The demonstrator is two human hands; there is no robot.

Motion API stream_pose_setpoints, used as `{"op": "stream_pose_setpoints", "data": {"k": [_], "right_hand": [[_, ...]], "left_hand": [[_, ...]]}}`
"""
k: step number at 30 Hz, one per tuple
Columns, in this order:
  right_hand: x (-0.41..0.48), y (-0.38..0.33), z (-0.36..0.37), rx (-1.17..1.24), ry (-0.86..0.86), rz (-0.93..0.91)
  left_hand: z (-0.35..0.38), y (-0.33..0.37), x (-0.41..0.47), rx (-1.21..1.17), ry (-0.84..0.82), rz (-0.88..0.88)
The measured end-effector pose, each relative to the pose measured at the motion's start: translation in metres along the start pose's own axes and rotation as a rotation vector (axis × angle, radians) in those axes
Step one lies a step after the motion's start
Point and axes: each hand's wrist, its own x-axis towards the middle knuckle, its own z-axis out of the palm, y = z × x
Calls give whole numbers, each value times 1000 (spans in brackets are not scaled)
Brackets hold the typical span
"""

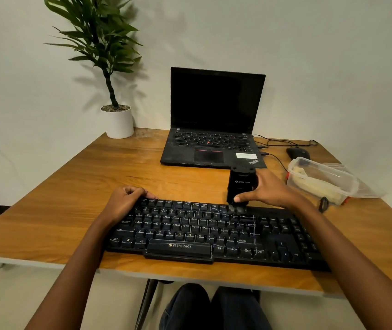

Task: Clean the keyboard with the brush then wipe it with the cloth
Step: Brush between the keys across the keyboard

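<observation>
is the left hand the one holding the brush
No, the right hand grips the black brush, bristles down on the keyboard, while the left hand holds the keyboard's far left edge.

Right hand (270, 189) holds brush (240, 186) upright on the keyboard (190, 232); curled left hand (123, 201) rests on its corner.

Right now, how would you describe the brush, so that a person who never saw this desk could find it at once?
On the wooden desk, look at the black keyboard lying along the near edge. Over its far edge, right of the middle, the right hand grips the brush. It is the only upright black block there, with short bristles pointing down at the keys.
</observation>
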Motion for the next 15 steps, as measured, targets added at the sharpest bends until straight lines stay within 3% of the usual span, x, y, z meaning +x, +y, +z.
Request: {"op": "stream_pose_setpoints", "data": {"k": [6,12,15], "right_hand": [[-6,3,-4,99,-69,25],[-1,1,14,40,30,-3],[-7,1,9,122,-56,-1]], "left_hand": [[1,1,0,14,-5,13],[-1,-2,1,-15,-6,-2],[0,-2,1,-5,-3,4]]}}
